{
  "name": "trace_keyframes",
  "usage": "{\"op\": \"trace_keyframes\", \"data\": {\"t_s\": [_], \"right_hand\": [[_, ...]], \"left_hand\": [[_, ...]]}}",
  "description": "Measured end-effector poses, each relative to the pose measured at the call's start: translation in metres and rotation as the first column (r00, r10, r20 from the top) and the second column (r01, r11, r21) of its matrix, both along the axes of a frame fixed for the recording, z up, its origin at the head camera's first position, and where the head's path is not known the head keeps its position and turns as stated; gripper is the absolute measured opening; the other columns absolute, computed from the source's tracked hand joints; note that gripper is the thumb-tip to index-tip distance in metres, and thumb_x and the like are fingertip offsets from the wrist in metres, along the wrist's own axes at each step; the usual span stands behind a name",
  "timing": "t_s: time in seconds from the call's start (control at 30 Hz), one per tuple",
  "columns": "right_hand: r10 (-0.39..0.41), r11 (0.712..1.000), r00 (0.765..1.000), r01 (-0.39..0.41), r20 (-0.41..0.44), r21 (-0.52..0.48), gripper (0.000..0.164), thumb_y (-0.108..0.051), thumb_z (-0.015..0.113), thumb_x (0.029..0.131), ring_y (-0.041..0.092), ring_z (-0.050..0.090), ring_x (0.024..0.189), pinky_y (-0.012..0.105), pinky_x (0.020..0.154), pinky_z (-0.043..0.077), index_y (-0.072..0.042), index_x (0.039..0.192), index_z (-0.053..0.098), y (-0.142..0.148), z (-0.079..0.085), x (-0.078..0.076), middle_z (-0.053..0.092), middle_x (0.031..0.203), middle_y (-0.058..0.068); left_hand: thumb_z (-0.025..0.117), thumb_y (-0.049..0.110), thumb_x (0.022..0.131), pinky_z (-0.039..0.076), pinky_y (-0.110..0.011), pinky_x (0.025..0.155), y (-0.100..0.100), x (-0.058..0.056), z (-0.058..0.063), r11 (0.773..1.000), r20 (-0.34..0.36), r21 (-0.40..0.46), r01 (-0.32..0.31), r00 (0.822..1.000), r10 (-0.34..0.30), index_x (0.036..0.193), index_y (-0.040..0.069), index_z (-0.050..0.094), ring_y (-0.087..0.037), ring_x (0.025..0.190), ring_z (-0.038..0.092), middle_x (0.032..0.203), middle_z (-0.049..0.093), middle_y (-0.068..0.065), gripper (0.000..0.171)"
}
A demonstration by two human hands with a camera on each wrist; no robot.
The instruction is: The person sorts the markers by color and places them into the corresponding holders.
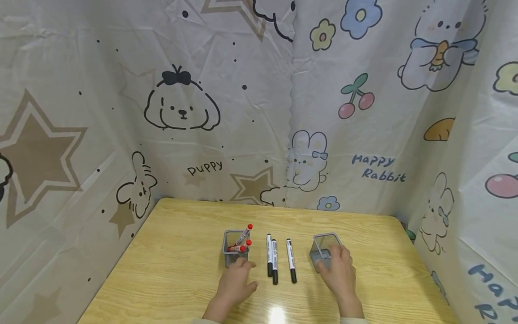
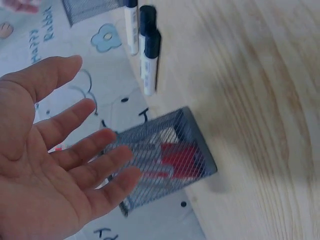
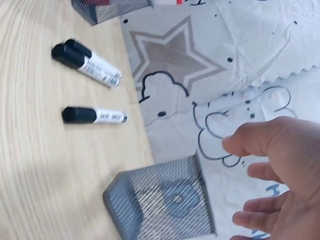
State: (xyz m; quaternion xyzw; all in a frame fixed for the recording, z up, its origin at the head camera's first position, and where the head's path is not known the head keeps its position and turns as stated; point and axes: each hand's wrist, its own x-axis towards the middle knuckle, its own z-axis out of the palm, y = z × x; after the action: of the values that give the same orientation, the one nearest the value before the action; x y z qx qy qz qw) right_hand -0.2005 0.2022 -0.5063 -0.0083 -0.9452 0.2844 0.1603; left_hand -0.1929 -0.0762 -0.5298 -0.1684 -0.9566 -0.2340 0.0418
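Observation:
A grey mesh pen cup (image 1: 229,259) on the left holds several red-capped markers (image 1: 244,235). My left hand (image 1: 235,282) is just in front of it, and in the left wrist view its fingers are spread and hold nothing. On the right stands a second grey mesh pen cup (image 1: 318,250). My right hand (image 1: 341,273) is beside it, overlapping its near right side in the head view. The right wrist view shows that hand's fingers apart and loosely bent, with nothing in them. Between the cups lie three white markers (image 1: 291,258) with black caps (image 1: 293,275) towards me.
Everything stands on a light wooden table (image 1: 162,256). A cloth curtain (image 1: 259,112) printed with cartoon animals, stars and flowers hangs behind the table's back edge and along both sides.

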Motion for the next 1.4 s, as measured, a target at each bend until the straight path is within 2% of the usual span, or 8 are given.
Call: {"op": "trace_keyframes", "data": {"t_s": [0.23,0.4,0.57,0.7,1.0,1.2,1.3,1.4], "right_hand": [[-0.030,0.998,0.998,0.028,-0.046,-0.051,0.071,-0.016,0.075,0.074,0.054,0.029,0.120,0.069,0.089,0.027,0.007,0.131,0.039,0.009,-0.015,-0.006,0.026,0.133,0.038],[-0.101,0.980,0.994,0.094,-0.030,-0.175,0.089,-0.015,0.079,0.070,0.056,0.021,0.124,0.069,0.092,0.022,0.006,0.138,0.027,0.011,-0.029,-0.013,0.019,0.139,0.038],[-0.141,0.927,0.990,0.128,-0.012,-0.352,0.101,-0.014,0.081,0.069,0.053,0.019,0.126,0.066,0.095,0.023,0.002,0.143,0.014,0.012,-0.038,-0.019,0.015,0.142,0.033],[-0.148,0.889,0.989,0.143,0.022,-0.436,0.110,-0.015,0.081,0.069,0.055,0.020,0.125,0.064,0.096,0.024,0.001,0.145,0.003,0.012,-0.043,-0.021,0.014,0.142,0.035],[-0.143,0.805,0.989,0.144,0.047,-0.576,0.119,-0.015,0.083,0.068,0.053,0.022,0.126,0.057,0.102,0.021,0.001,0.145,-0.006,0.017,-0.060,-0.026,0.018,0.139,0.038],[-0.129,0.747,0.986,0.165,0.103,-0.645,0.120,-0.018,0.082,0.070,0.054,0.016,0.128,0.057,0.103,0.019,-0.003,0.145,-0.009,0.019,-0.065,-0.031,0.010,0.142,0.038],[-0.115,0.736,0.987,0.162,0.114,-0.657,0.119,-0.020,0.082,0.071,0.053,0.015,0.128,0.057,0.103,0.019,-0.003,0.145,-0.009,0.019,-0.068,-0.035,0.011,0.143,0.037],[-0.118,0.727,0.986,0.166,0.117,-0.666,0.113,-0.020,0.082,0.071,0.051,0.021,0.128,0.056,0.103,0.021,-0.002,0.145,-0.002,0.018,-0.072,-0.037,0.020,0.141,0.034]], "left_hand": [[0.077,0.028,0.073,0.049,-0.046,0.074,0.011,-0.002,-0.008,0.999,-0.014,-0.003,0.043,0.999,-0.043,0.113,0.007,0.061,-0.032,0.099,0.056,0.114,0.054,-0.015,0.048],[0.076,0.025,0.073,0.047,-0.050,0.076,0.017,-0.003,-0.014,0.998,-0.066,0.046,0.042,0.997,-0.039,0.112,0.006,0.062,-0.035,0.102,0.055,0.116,0.054,-0.017,0.046],[0.076,0.025,0.074,0.045,-0.052,0.081,0.025,-0.008,-0.019,0.994,-0.039,0.110,-0.009,0.999,0.014,0.114,0.008,0.062,-0.035,0.106,0.052,0.120,0.052,-0.016,0.045],[0.077,0.023,0.073,0.044,-0.053,0.083,0.030,-0.011,-0.021,0.987,-0.016,0.155,-0.042,0.999,0.045,0.114,0.009,0.062,-0.035,0.106,0.052,0.119,0.053,-0.015,0.046],[0.076,0.023,0.073,0.044,-0.052,0.083,0.040,-0.011,-0.024,0.973,0.030,0.223,-0.066,0.998,0.060,0.114,0.008,0.063,-0.035,0.105,0.053,0.119,0.054,-0.015,0.046],[0.076,0.022,0.075,0.044,-0.049,0.085,0.044,-0.014,-0.027,0.966,0.077,0.251,-0.067,0.996,0.049,0.114,0.009,0.062,-0.033,0.106,0.053,0.119,0.054,-0.013,0.043],[0.076,0.020,0.075,0.044,-0.049,0.084,0.045,-0.015,-0.028,0.962,0.098,0.263,-0.069,0.994,0.044,0.113,0.008,0.062,-0.033,0.105,0.053,0.118,0.054,-0.012,0.042],[0.075,0.020,0.075,0.044,-0.049,0.084,0.045,-0.017,-0.029,0.961,0.111,0.268,-0.070,0.993,0.042,0.113,0.008,0.062,-0.033,0.105,0.053,0.118,0.054,-0.013,0.042]]}}
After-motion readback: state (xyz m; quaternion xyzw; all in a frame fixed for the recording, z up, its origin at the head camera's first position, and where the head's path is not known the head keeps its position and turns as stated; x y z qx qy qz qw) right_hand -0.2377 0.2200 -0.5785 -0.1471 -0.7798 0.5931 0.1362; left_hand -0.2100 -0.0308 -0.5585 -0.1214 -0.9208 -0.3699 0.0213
